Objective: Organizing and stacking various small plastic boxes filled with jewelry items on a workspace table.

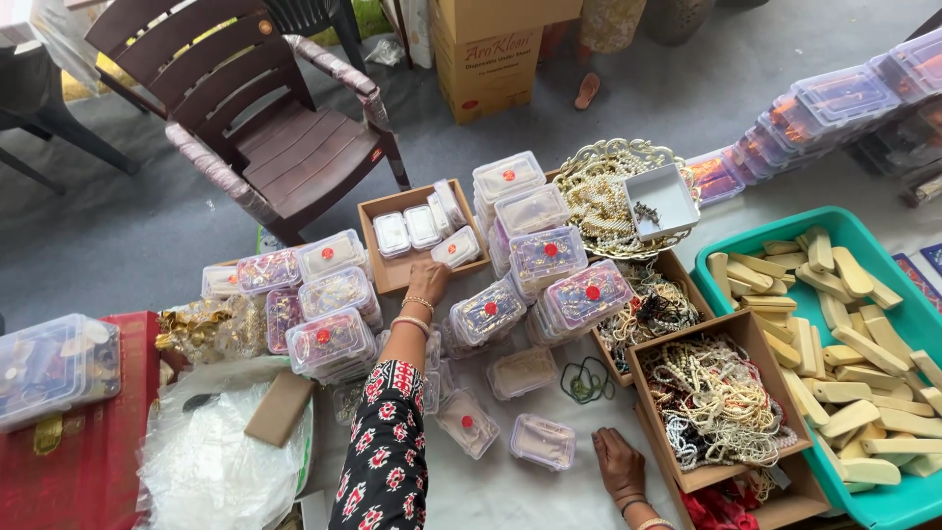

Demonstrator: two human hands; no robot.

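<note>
small clear box (pixel 455 247) with a white insert sits at the near right corner of the shallow cardboard tray (pixel 381 211), tipped on the tray's rim, and the left hand (pixel 428 282) reaches up to it, fingers curled toward it and touching or nearly so; whether they pinch it i cannot tell. three more such boxes lie flat farther back in the tray. right hand (pixel 618 462) rests flat on the white cloth (pixel 549 491) near the body, fingers loosely together, holding nothing, just left of the brown bead box (pixel 756 339).

risk, as i judge it: the stacks (pixel 549 257) of red-dotted clear boxes stand tight on the right of the left hand and another stack (pixel 329 294) on its left, so a wide wrist swing could topple either, and the leaning ones look ready to slide. the small box, half on the rim, could slip off onto the cloth.

open room is scarce: a narrow lane runs between the two stacks, along the sleeve. the tray's far edge lies at the table's far edge, with floor and a brown chair (pixel 285 137) beyond. bare cloth lies near the right hand, between loose boxes (pixel 542 440) and the bead box. teal bin (pixel 888 505) of wooden pieces fills the right side.
</note>
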